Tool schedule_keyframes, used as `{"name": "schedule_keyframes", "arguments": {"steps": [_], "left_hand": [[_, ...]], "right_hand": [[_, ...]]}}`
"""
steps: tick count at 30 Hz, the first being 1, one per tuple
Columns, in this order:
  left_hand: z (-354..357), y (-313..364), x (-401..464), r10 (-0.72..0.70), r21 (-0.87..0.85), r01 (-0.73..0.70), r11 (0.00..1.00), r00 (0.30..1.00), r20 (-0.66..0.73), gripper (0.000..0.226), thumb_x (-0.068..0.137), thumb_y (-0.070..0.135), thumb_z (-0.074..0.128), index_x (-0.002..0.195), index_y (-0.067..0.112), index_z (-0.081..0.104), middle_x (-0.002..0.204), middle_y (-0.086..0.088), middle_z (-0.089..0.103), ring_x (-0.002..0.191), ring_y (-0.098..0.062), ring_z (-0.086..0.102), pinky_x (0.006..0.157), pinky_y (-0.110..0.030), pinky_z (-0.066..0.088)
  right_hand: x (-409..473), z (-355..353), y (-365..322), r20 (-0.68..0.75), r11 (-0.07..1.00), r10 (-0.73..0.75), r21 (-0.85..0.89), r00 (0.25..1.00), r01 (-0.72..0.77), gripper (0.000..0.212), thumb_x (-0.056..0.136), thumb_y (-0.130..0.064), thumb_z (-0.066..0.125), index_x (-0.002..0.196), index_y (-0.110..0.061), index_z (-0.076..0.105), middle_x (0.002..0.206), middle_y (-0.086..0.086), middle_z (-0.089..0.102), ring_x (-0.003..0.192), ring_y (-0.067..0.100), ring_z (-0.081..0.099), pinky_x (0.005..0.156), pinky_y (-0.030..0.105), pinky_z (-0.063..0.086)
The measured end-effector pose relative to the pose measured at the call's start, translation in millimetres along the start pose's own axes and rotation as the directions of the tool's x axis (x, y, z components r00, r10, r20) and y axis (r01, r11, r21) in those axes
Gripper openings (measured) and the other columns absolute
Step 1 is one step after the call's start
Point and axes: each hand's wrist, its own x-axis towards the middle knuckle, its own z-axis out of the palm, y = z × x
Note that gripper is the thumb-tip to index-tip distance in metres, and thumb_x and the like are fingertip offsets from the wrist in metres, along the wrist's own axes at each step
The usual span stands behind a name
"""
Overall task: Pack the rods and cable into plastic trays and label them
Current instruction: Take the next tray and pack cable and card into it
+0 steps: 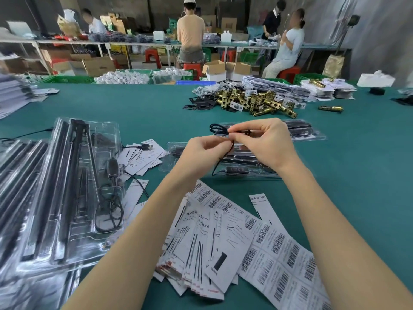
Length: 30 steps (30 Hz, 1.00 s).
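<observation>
My left hand and my right hand are raised together above the table, both pinching a thin black cable. Its loop sticks out to the left of my fingers and a strand hangs down toward an inline controller. Directly below my hands lies a clear plastic tray with black rods in it, partly hidden by my hands. A second filled tray lies just behind. Sheets of barcode labels and printed cards are spread between my forearms.
A stack of filled clear trays with rods and coiled cables fills the left side. A pile of brass latch parts sits at the far middle of the green table. Other people work at benches behind.
</observation>
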Motion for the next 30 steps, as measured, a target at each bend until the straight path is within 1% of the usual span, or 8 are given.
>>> {"name": "schedule_keyframes", "arguments": {"steps": [3, 5, 7, 9, 13, 21, 25, 30], "left_hand": [[-1, 5, 1, -0.201, -0.357, 0.212, 0.91, 0.977, 0.069, 0.028, 0.098, 0.037, 0.064, 0.104, 0.01, 0.063, 0.099, -0.01, 0.078, 0.095, -0.018, 0.074, 0.087, -0.028, 0.06], [-4, 7, 1, -0.261, -0.474, 0.273, 0.837, 0.961, 0.091, 0.037, 0.097, 0.043, 0.062, 0.115, 0.01, 0.057, 0.099, -0.013, 0.077, 0.093, -0.022, 0.075, 0.088, -0.033, 0.06], [-7, 8, 0, -0.295, -0.476, 0.31, 0.823, 0.949, 0.109, 0.048, 0.096, 0.049, 0.061, 0.127, 0.012, 0.056, 0.1, -0.014, 0.077, 0.093, -0.021, 0.076, 0.086, -0.033, 0.061], [-11, 10, 0, -0.305, -0.444, 0.322, 0.836, 0.946, 0.111, 0.045, 0.096, 0.049, 0.061, 0.123, 0.013, 0.061, 0.1, -0.015, 0.077, 0.092, -0.022, 0.076, 0.081, -0.031, 0.062], [-17, 12, 0, -0.221, -0.423, 0.237, 0.875, 0.971, 0.086, 0.024, 0.097, 0.031, 0.066, 0.111, 0.012, 0.072, 0.1, -0.014, 0.077, 0.094, -0.022, 0.075, 0.078, -0.027, 0.061], [-24, 9, 1, -0.097, -0.486, 0.134, 0.864, 0.99, 0.101, 0.021, 0.092, 0.011, 0.069, 0.112, 0.007, 0.074, 0.104, -0.013, 0.076, 0.093, -0.019, 0.074, 0.076, -0.023, 0.058], [-26, 7, -1, -0.036, -0.513, 0.092, 0.853, 0.992, 0.117, 0.02, 0.091, 0.005, 0.067, 0.11, 0.006, 0.074, 0.102, -0.014, 0.076, 0.089, -0.019, 0.074, 0.077, -0.023, 0.058], [-24, 6, 2, 0.086, -0.376, -0.077, 0.923, 0.996, 0.006, 0.024, 0.091, -0.001, 0.068, 0.113, 0.005, 0.073, 0.102, -0.017, 0.076, 0.088, -0.02, 0.073, 0.081, -0.024, 0.058]], "right_hand": [[-1, -5, 1, 0.073, 0.999, -0.05, 0.023, 0.996, 0.049, 0.014, 0.081, -0.009, 0.083, 0.095, -0.012, 0.082, 0.092, -0.004, 0.078, 0.085, 0.006, 0.074, 0.078, 0.022, 0.059], [-2, -5, 0, 0.092, 0.992, -0.128, -0.006, 0.988, 0.129, 0.015, 0.081, -0.007, 0.082, 0.096, -0.01, 0.082, 0.096, -0.002, 0.078, 0.093, 0.003, 0.073, 0.086, 0.021, 0.057], [-3, -4, -1, 0.121, 0.984, -0.174, -0.018, 0.977, 0.177, 0.014, 0.082, -0.005, 0.081, 0.095, -0.01, 0.082, 0.098, -0.001, 0.078, 0.097, 0.004, 0.072, 0.089, 0.022, 0.056], [-3, -4, -3, 0.151, 0.981, -0.189, 0.0, 0.97, 0.192, 0.014, 0.082, -0.002, 0.081, 0.094, -0.009, 0.082, 0.099, 0.0, 0.078, 0.1, 0.005, 0.072, 0.092, 0.025, 0.056], [-2, -3, -3, 0.177, 0.976, -0.216, 0.043, 0.96, 0.212, 0.014, 0.082, -0.001, 0.08, 0.095, -0.007, 0.081, 0.102, 0.001, 0.078, 0.103, 0.008, 0.072, 0.093, 0.033, 0.058], [-2, 4, -1, 0.096, 0.97, -0.231, 0.095, 0.968, 0.222, 0.012, 0.084, -0.004, 0.08, 0.095, -0.008, 0.081, 0.105, -0.001, 0.077, 0.1, 0.008, 0.073, 0.089, 0.033, 0.059], [0, 3, -2, 0.173, 0.975, -0.087, 0.217, 0.981, 0.048, 0.04, 0.084, -0.005, 0.081, 0.119, -0.019, 0.067, 0.103, -0.001, 0.078, 0.092, 0.014, 0.074, 0.087, 0.033, 0.06], [2, 0, -8, 0.293, 0.848, 0.133, 0.46, 0.947, -0.262, 0.018, 0.089, -0.021, 0.075, 0.105, -0.013, 0.073, 0.094, 0.001, 0.075, 0.088, 0.018, 0.074, 0.081, 0.032, 0.061]]}}
